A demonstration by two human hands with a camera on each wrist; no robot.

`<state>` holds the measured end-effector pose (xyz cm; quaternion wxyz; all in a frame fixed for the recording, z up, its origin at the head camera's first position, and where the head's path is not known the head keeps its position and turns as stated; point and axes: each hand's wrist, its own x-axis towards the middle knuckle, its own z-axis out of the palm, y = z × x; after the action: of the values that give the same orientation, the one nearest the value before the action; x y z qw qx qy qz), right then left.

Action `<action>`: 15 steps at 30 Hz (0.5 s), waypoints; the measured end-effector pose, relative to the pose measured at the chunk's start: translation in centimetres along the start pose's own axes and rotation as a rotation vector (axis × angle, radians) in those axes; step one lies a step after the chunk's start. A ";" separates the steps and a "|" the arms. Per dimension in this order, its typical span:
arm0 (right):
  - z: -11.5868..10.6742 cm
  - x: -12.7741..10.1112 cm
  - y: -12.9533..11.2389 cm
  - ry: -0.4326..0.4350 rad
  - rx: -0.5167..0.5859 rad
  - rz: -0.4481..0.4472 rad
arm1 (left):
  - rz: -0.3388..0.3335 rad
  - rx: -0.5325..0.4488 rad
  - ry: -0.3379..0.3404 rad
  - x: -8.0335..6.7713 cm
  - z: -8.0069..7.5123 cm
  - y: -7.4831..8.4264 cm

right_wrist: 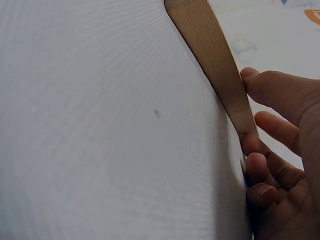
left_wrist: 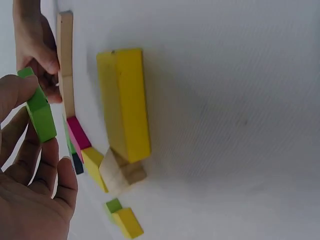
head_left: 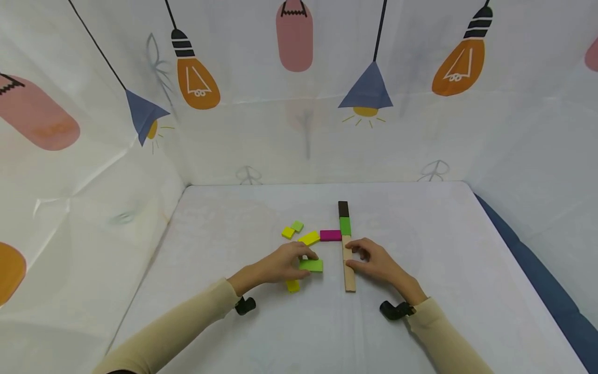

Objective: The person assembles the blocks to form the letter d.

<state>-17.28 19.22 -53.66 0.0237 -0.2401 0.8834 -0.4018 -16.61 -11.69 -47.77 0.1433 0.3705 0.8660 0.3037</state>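
Note:
My left hand [head_left: 284, 262] pinches a light green block [head_left: 312, 266] between thumb and fingers, with the block raised in the left wrist view. My right hand [head_left: 376, 262] touches the right side of two plain wooden blocks [head_left: 349, 280] laid end to end, its thumb and index finger apart along them. Beyond these, a green block [head_left: 345, 226] and a black block [head_left: 343, 209] continue the straight row. A magenta block [head_left: 330, 235] juts left from the row, and a slanted yellow block [head_left: 309, 238] meets its left end.
Below my left hand lies another yellow block [left_wrist: 132, 105], with a plain wooden block [left_wrist: 120, 175] at its end. A small yellow block [head_left: 287, 232] and a small light green block [head_left: 297, 226] sit farther left. A printed white curtain [head_left: 261, 130] borders the white table [head_left: 420, 223].

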 end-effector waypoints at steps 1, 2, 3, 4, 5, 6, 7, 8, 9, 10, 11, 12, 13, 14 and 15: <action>0.0 0.0 0.0 0.000 -0.001 0.002 | 0.000 -0.005 -0.008 -0.1 0.2 0.1; 0.0 0.0 0.0 0.001 -0.001 0.004 | -0.002 -0.011 -0.014 -0.2 0.4 0.3; -0.1 0.0 -0.1 0.001 0.000 0.004 | -0.001 -0.018 -0.018 -0.3 0.7 0.4; -0.1 0.0 -0.1 0.001 0.000 0.006 | -0.001 -0.024 -0.021 -0.5 0.9 0.5; -0.1 0.0 -0.1 0.001 0.000 0.006 | 0.001 -0.029 -0.023 -0.6 1.1 0.6; -0.1 0.0 -0.1 0.000 0.002 0.007 | 0.006 -0.032 -0.022 -0.7 1.3 0.7; -0.1 0.1 -0.1 -0.001 0.001 0.007 | 0.009 -0.035 -0.021 -0.9 1.6 0.8; -0.1 0.1 -0.1 -0.002 0.001 0.007 | 0.016 -0.037 -0.019 -1.0 1.8 0.8; -0.1 0.1 -0.1 -0.002 0.001 0.006 | 0.023 -0.037 -0.019 -1.1 2.0 0.9; -0.1 0.1 -0.1 -0.002 0.000 0.006 | 0.027 -0.035 -0.022 -1.3 2.2 0.9; -0.1 0.1 -0.1 -0.002 0.000 0.007 | 0.029 -0.033 -0.026 -1.4 2.4 0.9; -0.1 0.1 -0.1 -0.002 0.001 0.006 | 0.033 -0.028 -0.031 -1.5 2.6 0.9; -0.1 0.1 -0.1 -0.001 0.002 0.005 | 0.030 -0.026 -0.037 -1.6 2.8 0.9; -0.1 0.1 -0.1 0.000 0.002 0.005 | 0.030 -0.021 -0.043 -1.7 3.0 0.9; 0.0 0.0 -0.1 0.000 0.003 0.005 | 0.027 -0.016 -0.048 -1.9 3.2 0.9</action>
<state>-17.29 19.16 -53.53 0.0250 -0.2377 0.8835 -0.4030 -13.35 -11.23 -49.62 0.1629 0.3881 0.8548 0.3035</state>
